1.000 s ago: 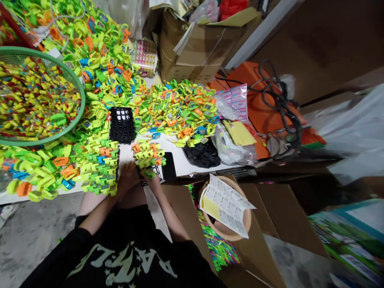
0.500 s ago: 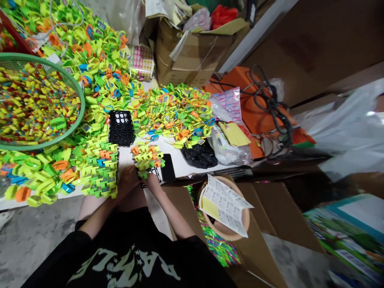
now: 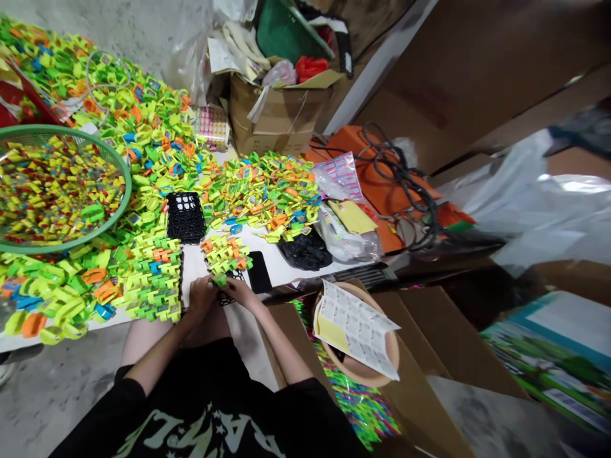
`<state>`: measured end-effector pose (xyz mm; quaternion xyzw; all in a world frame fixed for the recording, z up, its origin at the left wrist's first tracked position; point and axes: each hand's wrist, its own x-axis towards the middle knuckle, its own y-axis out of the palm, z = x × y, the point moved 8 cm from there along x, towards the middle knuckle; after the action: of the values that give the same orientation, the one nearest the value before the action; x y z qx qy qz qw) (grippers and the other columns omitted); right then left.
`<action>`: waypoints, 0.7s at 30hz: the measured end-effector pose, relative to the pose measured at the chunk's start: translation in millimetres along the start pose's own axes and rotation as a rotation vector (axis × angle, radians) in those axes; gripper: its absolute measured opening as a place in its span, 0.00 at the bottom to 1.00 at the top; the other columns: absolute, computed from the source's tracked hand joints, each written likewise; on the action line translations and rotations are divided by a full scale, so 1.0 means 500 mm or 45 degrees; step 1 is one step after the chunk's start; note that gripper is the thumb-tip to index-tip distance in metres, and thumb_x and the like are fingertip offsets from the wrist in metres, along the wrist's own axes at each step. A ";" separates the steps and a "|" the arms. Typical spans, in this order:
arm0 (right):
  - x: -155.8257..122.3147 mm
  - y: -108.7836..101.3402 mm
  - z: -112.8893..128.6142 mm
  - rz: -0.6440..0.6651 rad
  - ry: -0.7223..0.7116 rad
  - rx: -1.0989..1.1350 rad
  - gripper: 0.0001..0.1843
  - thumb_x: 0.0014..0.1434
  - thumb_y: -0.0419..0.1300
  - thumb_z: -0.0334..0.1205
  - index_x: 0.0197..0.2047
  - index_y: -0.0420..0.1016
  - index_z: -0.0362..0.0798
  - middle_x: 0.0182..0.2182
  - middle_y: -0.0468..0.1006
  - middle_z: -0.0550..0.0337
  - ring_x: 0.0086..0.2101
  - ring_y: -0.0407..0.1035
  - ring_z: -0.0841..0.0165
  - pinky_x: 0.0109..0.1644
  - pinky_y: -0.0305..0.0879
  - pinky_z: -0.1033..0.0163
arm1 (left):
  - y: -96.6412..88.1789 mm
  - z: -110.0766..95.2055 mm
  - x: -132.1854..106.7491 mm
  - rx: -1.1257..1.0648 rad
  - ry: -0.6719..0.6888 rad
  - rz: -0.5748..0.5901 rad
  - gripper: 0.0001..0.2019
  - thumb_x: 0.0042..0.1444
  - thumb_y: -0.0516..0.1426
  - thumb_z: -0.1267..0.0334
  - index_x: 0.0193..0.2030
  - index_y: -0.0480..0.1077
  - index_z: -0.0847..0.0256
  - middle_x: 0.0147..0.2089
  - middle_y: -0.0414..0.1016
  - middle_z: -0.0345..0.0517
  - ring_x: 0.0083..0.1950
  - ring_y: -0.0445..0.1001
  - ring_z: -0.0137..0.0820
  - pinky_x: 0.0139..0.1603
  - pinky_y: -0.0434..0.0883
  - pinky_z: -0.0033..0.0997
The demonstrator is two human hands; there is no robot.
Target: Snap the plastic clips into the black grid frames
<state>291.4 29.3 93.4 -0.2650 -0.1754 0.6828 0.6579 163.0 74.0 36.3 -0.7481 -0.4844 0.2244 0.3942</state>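
Since the earlier frame, the person's left hand [image 3: 201,298] has shifted slightly rightward along the worktop's front edge, and a small bright green plastic piece [image 3: 220,280] now shows between it and the right hand [image 3: 240,292]. The view has also swung, so the other things appear further left and lower.

The fingers of both hands are pinched in around the green piece, seemingly holding it from its 2 sides just above the front edge; the contact of each fingertip is too small to tell. A light, square grip from both sides would probably keep the piece from twisting, with the wrists held low.

Just under the hands lies the black openwork plastic tray [image 3: 225,298], its near corner at the worktop's front edge, its far part covered by packed rows of yellow, green and orange plastic pieces [image 3: 225,253]. Those rows sit close to the fingers, so small movements look wise; a knock could loosen them.

To the right, near the same edge, lies a flat black rectangular slab [image 3: 259,272], best not nudged. To the left, across a bare white strip of worktop [image 3: 193,262], 1 fuller block of yellow-green plastic pieces [image 3: 153,280] reaches the front edge.
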 end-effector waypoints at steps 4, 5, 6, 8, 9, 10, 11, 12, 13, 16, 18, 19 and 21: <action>-0.024 -0.060 -0.056 0.100 0.045 0.087 0.18 0.62 0.59 0.50 0.47 0.79 0.47 0.39 0.81 0.56 0.39 0.74 0.62 0.43 0.72 0.59 | -0.001 -0.008 0.006 0.133 -0.008 0.004 0.08 0.61 0.55 0.61 0.39 0.74 0.61 0.40 0.78 0.51 0.46 0.73 0.42 0.47 0.66 0.39; -0.026 -0.082 -0.078 0.104 0.079 0.113 0.17 0.61 0.59 0.49 0.46 0.80 0.47 0.38 0.82 0.55 0.38 0.74 0.62 0.43 0.71 0.60 | 0.000 -0.008 0.006 0.142 -0.003 0.002 0.08 0.61 0.54 0.63 0.37 0.73 0.61 0.39 0.77 0.51 0.45 0.73 0.41 0.46 0.65 0.38; -0.024 -0.108 -0.102 0.081 0.118 0.132 0.17 0.60 0.59 0.48 0.46 0.80 0.47 0.37 0.82 0.55 0.37 0.74 0.63 0.43 0.71 0.60 | 0.000 -0.008 0.004 0.139 0.003 -0.003 0.07 0.61 0.53 0.64 0.37 0.73 0.61 0.39 0.77 0.50 0.44 0.73 0.41 0.45 0.65 0.38; -0.011 -0.172 -0.146 -0.050 0.186 0.129 0.16 0.59 0.58 0.45 0.46 0.80 0.46 0.36 0.82 0.55 0.36 0.75 0.64 0.43 0.70 0.60 | -0.001 -0.007 0.000 0.107 0.023 -0.019 0.08 0.61 0.52 0.65 0.36 0.72 0.60 0.37 0.76 0.49 0.43 0.72 0.39 0.44 0.64 0.37; 0.001 -0.206 -0.164 -0.136 0.209 0.107 0.16 0.59 0.57 0.44 0.46 0.80 0.46 0.37 0.82 0.54 0.36 0.75 0.64 0.44 0.70 0.61 | -0.002 -0.006 -0.002 0.081 0.032 -0.031 0.08 0.61 0.52 0.65 0.37 0.71 0.60 0.37 0.76 0.48 0.42 0.72 0.39 0.43 0.64 0.36; 0.015 -0.239 -0.180 -0.217 0.233 0.077 0.16 0.60 0.56 0.42 0.46 0.80 0.46 0.37 0.82 0.54 0.35 0.75 0.65 0.44 0.70 0.61 | -0.004 -0.005 -0.005 0.054 0.041 -0.048 0.07 0.61 0.52 0.65 0.37 0.71 0.60 0.36 0.75 0.47 0.42 0.71 0.38 0.43 0.64 0.36; 0.033 -0.267 -0.191 -0.285 0.258 0.042 0.16 0.60 0.55 0.41 0.46 0.80 0.46 0.36 0.82 0.54 0.35 0.75 0.65 0.44 0.70 0.62 | -0.006 -0.004 -0.007 0.029 0.049 -0.066 0.07 0.62 0.52 0.64 0.36 0.71 0.59 0.36 0.75 0.46 0.41 0.71 0.38 0.43 0.64 0.36; 0.054 -0.291 -0.199 -0.336 0.284 0.006 0.16 0.60 0.54 0.41 0.45 0.80 0.46 0.35 0.82 0.54 0.35 0.75 0.65 0.43 0.70 0.62 | -0.007 -0.003 -0.010 0.009 0.053 -0.081 0.08 0.62 0.52 0.63 0.36 0.70 0.59 0.35 0.74 0.46 0.41 0.70 0.38 0.42 0.64 0.36; 0.075 -0.310 -0.203 -0.372 0.309 -0.033 0.16 0.61 0.54 0.41 0.46 0.80 0.46 0.34 0.82 0.54 0.35 0.75 0.65 0.43 0.70 0.62 | -0.007 -0.001 -0.012 -0.011 0.055 -0.092 0.08 0.62 0.52 0.62 0.35 0.70 0.59 0.35 0.74 0.45 0.40 0.70 0.38 0.42 0.64 0.36; 0.136 -0.334 -0.197 -0.419 0.424 -0.182 0.15 0.63 0.54 0.40 0.47 0.79 0.46 0.35 0.81 0.53 0.37 0.76 0.64 0.44 0.70 0.62 | 0.002 0.006 -0.023 -0.097 0.043 -0.128 0.08 0.60 0.52 0.63 0.35 0.70 0.60 0.35 0.74 0.46 0.40 0.70 0.37 0.42 0.64 0.36; 0.157 -0.331 -0.178 -0.437 0.518 -0.318 0.13 0.65 0.56 0.42 0.48 0.77 0.47 0.40 0.80 0.53 0.40 0.75 0.65 0.47 0.70 0.62 | 0.013 0.015 -0.034 -0.141 -0.006 -0.184 0.08 0.59 0.51 0.65 0.37 0.71 0.59 0.37 0.74 0.46 0.42 0.70 0.37 0.42 0.65 0.35; 0.162 -0.328 -0.162 -0.453 0.545 -0.389 0.13 0.65 0.57 0.44 0.49 0.76 0.48 0.44 0.79 0.54 0.42 0.74 0.66 0.48 0.71 0.61 | 0.024 0.018 -0.040 -0.157 -0.027 -0.197 0.08 0.58 0.51 0.66 0.38 0.71 0.59 0.38 0.75 0.47 0.43 0.70 0.37 0.43 0.65 0.35; 0.168 -0.311 -0.118 -0.406 0.449 -0.444 0.16 0.66 0.58 0.46 0.53 0.72 0.48 0.50 0.74 0.53 0.45 0.72 0.65 0.49 0.72 0.55 | 0.050 0.029 -0.053 -0.140 -0.119 -0.218 0.08 0.56 0.51 0.66 0.34 0.71 0.58 0.36 0.74 0.47 0.41 0.70 0.36 0.42 0.65 0.36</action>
<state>452.1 117.4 126.5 -0.4577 -0.2126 0.4737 0.7218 154.8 49.8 6.3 -0.7132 -0.5760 0.1977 0.3471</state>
